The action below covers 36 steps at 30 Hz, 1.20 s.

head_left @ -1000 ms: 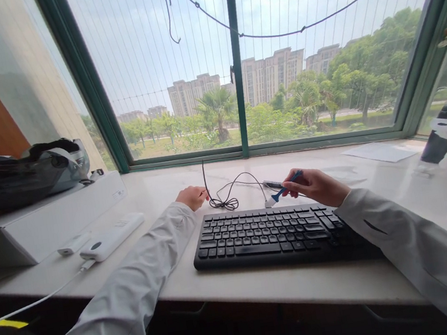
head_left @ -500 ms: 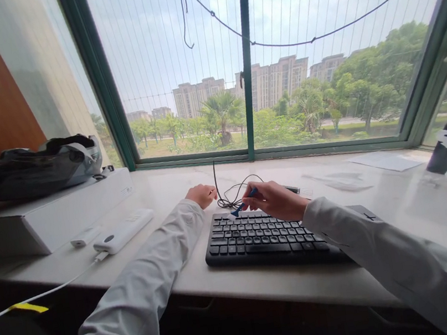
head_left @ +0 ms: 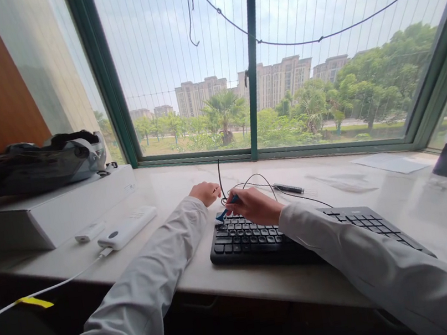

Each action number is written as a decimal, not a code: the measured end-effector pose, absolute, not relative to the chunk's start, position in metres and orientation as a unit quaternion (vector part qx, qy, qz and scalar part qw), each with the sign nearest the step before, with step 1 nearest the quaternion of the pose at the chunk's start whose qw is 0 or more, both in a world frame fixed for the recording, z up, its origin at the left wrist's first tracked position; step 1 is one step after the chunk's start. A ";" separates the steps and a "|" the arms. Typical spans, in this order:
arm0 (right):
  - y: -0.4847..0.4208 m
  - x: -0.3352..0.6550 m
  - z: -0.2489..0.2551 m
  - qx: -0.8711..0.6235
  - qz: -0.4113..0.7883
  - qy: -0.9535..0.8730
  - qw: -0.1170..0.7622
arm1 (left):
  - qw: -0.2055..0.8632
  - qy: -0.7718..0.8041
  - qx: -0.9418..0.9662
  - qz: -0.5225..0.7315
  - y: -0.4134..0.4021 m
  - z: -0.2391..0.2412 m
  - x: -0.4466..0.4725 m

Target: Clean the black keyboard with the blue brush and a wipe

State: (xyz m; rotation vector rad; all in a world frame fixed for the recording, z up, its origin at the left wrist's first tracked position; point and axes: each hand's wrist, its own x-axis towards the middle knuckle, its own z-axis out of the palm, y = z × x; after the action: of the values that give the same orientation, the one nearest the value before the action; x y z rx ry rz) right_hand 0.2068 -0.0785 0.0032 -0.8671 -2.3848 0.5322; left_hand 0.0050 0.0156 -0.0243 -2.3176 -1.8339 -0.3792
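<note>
A black keyboard [head_left: 256,245] lies on the pale counter, its right part partly covered by my right sleeve. My right hand [head_left: 256,205] is closed on a small blue brush [head_left: 223,215], gripped by its handle. The brush's head points down to the left and meets the keys at the keyboard's far left corner. My left hand [head_left: 206,192] rests just beyond that same corner, its fingers loosely bent and holding nothing that I can see. A thin black cable [head_left: 264,176] loops behind the keyboard, close to both hands.
A small dark stick-shaped item [head_left: 289,188] lies behind the keyboard. To the left are a white power bank [head_left: 129,227] with a cable and a white box [head_left: 81,202] carrying a dark bag [head_left: 38,164]. Paper [head_left: 388,163] and clear plastic [head_left: 347,182] lie right, before the window.
My right hand has moved left along the keyboard's far edge, carrying the brush to the left corner keys. More of the number pad now shows. My left hand stays about where it was.
</note>
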 end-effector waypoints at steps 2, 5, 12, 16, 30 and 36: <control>-0.078 0.209 0.003 -0.322 0.202 -0.885 0.268 | 0.082 -0.615 -0.774 -0.129 0.015 -0.024 0.005; -0.077 0.215 0.003 -0.319 0.198 -0.887 0.267 | 0.084 -0.615 -0.773 -0.130 0.016 -0.025 0.005; -0.075 0.230 0.001 -0.323 0.192 -0.890 0.260 | 0.079 -0.615 -0.774 -0.126 0.018 -0.025 0.005; -0.077 0.239 0.002 -0.327 0.191 -0.890 0.255 | 0.073 -0.617 -0.773 -0.126 0.018 -0.025 0.005; -0.082 0.282 0.008 -0.339 0.190 -0.893 0.228 | 0.060 -0.621 -0.772 -0.122 0.021 -0.028 0.002; -0.087 0.304 0.012 -0.362 0.183 -0.889 0.212 | 0.058 -0.623 -0.771 -0.122 0.022 -0.028 0.002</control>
State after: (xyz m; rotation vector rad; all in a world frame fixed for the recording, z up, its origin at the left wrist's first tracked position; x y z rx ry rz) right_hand 0.3039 -0.0867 0.0124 -1.0054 -2.4706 0.5080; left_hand 0.0018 0.0218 -0.0285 -2.3357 -1.8887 -0.3683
